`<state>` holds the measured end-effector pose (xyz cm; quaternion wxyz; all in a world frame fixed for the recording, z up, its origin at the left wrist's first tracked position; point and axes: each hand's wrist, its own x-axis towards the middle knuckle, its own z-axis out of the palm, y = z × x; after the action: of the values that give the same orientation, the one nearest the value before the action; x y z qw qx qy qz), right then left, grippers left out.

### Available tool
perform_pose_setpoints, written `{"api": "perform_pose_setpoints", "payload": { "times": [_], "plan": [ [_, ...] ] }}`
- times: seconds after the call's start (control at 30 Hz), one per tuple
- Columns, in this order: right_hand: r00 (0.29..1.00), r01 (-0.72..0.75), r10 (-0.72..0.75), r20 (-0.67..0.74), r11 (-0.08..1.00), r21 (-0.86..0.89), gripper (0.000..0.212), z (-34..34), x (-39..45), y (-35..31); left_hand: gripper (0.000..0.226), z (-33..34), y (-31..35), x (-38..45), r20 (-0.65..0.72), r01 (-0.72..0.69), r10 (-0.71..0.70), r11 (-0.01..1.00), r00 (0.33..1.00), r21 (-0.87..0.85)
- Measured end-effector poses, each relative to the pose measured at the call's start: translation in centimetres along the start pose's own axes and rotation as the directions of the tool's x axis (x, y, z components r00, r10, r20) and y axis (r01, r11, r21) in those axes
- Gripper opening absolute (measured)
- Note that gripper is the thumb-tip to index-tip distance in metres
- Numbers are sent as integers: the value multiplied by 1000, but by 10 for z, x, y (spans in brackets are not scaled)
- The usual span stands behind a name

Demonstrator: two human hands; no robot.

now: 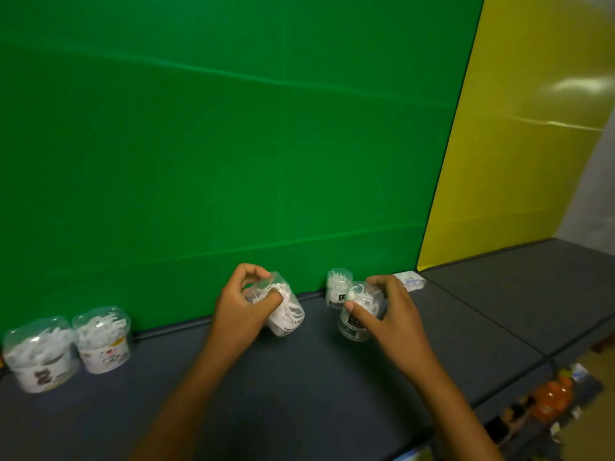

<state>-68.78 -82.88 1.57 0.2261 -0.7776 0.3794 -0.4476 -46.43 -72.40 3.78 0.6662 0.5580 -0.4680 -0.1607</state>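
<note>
My left hand (241, 306) grips a clear plastic tub of white floss picks (286, 314), tilted over on its side just above the dark table (299, 394). My right hand (386, 311) curls round a second clear tub of picks (357, 322), which stands upright on the table. A third tub (336, 287) stands just behind it, against the green backdrop.
Two more tubs (40, 354) (101, 339) stand at the table's left end. A small white box (411, 281) lies at the back right. A green screen (216, 128) and a yellow panel (519, 144) wall off the back. Bottles, one orange (550, 399), sit below the right edge.
</note>
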Motion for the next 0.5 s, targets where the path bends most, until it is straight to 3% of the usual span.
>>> {"api": "perform_pose_setpoints", "payload": {
  "times": [0.27,0.5],
  "plan": [
    [999,-3,1,35,999,39,46,-2,36,44,34,50,-20,38,100,18,-26,997,995,79],
    [989,43,-51,141,997,57,47,-7,68,82,41,86,-39,63,114,64,-100,957,988,285]
  ]
}}
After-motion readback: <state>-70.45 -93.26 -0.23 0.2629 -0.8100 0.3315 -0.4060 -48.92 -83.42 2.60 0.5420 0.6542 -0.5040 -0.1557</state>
